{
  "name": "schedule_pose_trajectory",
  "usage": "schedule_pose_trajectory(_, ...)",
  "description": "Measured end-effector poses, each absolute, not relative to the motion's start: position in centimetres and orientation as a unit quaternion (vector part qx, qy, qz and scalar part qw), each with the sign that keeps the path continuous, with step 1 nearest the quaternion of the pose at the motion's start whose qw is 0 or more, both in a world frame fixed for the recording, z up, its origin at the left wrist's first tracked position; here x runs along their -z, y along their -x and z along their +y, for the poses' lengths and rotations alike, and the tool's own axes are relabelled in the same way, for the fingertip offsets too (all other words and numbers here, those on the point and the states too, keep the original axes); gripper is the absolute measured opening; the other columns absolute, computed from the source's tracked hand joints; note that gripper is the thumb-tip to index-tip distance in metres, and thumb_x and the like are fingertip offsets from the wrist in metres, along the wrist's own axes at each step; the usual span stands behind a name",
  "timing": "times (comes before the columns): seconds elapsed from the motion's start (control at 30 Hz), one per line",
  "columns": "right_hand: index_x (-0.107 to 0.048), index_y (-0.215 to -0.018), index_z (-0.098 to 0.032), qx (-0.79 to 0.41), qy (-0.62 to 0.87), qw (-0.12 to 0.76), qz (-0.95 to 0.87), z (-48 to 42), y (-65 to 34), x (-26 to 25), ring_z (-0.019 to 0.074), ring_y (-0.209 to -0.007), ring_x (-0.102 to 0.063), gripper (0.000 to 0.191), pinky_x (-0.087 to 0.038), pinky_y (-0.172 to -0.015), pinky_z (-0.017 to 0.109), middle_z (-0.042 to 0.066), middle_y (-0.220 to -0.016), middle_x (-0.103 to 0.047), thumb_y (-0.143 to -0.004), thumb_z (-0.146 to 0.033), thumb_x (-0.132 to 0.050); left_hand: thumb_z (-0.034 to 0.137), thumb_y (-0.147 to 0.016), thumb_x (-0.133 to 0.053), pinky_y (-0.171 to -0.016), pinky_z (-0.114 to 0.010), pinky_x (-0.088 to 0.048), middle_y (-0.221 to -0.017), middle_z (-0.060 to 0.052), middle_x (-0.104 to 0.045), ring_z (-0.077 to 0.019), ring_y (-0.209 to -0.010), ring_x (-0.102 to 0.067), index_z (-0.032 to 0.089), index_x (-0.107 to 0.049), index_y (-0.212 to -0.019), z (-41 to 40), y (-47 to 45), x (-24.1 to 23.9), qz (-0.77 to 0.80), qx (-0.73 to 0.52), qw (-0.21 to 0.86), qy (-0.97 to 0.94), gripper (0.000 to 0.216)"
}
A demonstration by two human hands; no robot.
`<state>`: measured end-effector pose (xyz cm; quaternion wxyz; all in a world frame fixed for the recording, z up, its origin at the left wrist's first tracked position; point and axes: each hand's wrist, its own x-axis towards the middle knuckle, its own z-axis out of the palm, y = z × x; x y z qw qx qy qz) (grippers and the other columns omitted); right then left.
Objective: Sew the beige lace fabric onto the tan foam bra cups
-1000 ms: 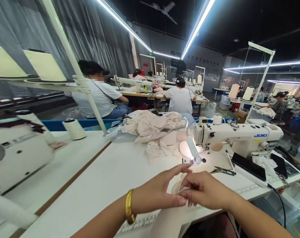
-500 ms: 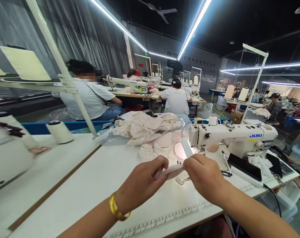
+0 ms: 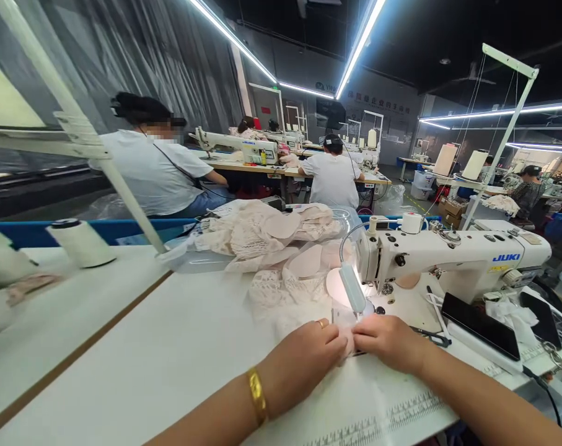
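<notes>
My left hand [image 3: 303, 359], with a gold bangle on the wrist and a ring on one finger, rests on the white table with its fingers curled onto a small pale fabric piece [image 3: 347, 339]. My right hand [image 3: 387, 341] pinches the same piece from the other side. Both hands lie just in front of the needle area of the white JUKI sewing machine [image 3: 452, 257], under its small lit lamp [image 3: 352, 286]. Most of the piece is hidden by my fingers.
A heap of cream lace and cup pieces [image 3: 281, 248] lies behind my hands. A black phone [image 3: 480, 317] and scissors [image 3: 432, 336] lie right of the needle. A white thread cone [image 3: 80, 243] stands at the left. Other people sew at tables beyond.
My hands held the pale piece up in the air between them; now both have come down onto the table and moved forward to the machine's needle area.
</notes>
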<state>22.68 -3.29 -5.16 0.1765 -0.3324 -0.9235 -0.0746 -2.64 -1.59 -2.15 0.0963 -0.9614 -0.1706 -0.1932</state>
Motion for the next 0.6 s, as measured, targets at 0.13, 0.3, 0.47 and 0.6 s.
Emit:
schedule_pose_trajectory(0.13,-0.069,-0.102,-0.022,0.063,0.331,0.204,-0.919,-2.4,-23.4,4.9,0.0195,-0.093,-0.061,0.024,-0.042,-0.069,0.029,0.003,-0.11,-0.076,-0.101,-0.004,-0.053,0.002,-0.094,-0.06,-0.057,-0.033,-0.038,-0.077,-0.001,-0.06,-0.019,-0.065,-0.05,0.02,-0.054,-0.075,-0.3,1.5,2.6,-0.176,0.191,0.091,0.961,0.027)
schedule_pose_trajectory(0.3,-0.071,-0.107,-0.025,0.042,0.328,0.244,-0.911,-3.6,-23.9,4.2,0.0202,-0.088,-0.057,0.027,-0.044,-0.073,0.03,0.003,-0.099,-0.072,-0.098,-0.005,-0.056,0.004,-0.101,-0.053,-0.071,-0.032,-0.051,-0.089,-0.002,-0.066,-0.02,-0.08,-0.059,0.02,-0.058,-0.085,-0.9,1.7,2.7,-0.167,0.248,-0.001,0.954,0.024)
schedule_pose_trajectory(0.47,-0.07,-0.104,-0.025,-0.002,0.323,0.238,-0.916,-4.3,-24.0,3.5,0.0193,-0.085,-0.056,0.025,-0.043,-0.073,0.03,0.001,-0.093,-0.068,-0.097,-0.006,-0.057,0.008,-0.106,-0.047,-0.07,-0.033,-0.051,-0.089,-0.003,-0.065,-0.021,-0.078,-0.058,0.02,-0.058,-0.09,-0.9,1.9,3.0,-0.178,0.264,-0.038,0.947,0.023)
schedule_pose_trajectory(0.6,-0.07,-0.101,-0.024,-0.019,0.328,0.229,-0.916,-4.2,-24.1,3.1,0.0193,-0.084,-0.054,0.024,-0.042,-0.071,0.03,0.002,-0.091,-0.067,-0.097,-0.006,-0.056,0.01,-0.105,-0.046,-0.069,-0.033,-0.049,-0.091,-0.004,-0.064,-0.0222,-0.079,-0.058,0.021,-0.061,-0.097,-0.8,1.5,3.6,-0.185,0.275,-0.052,0.942,0.02)
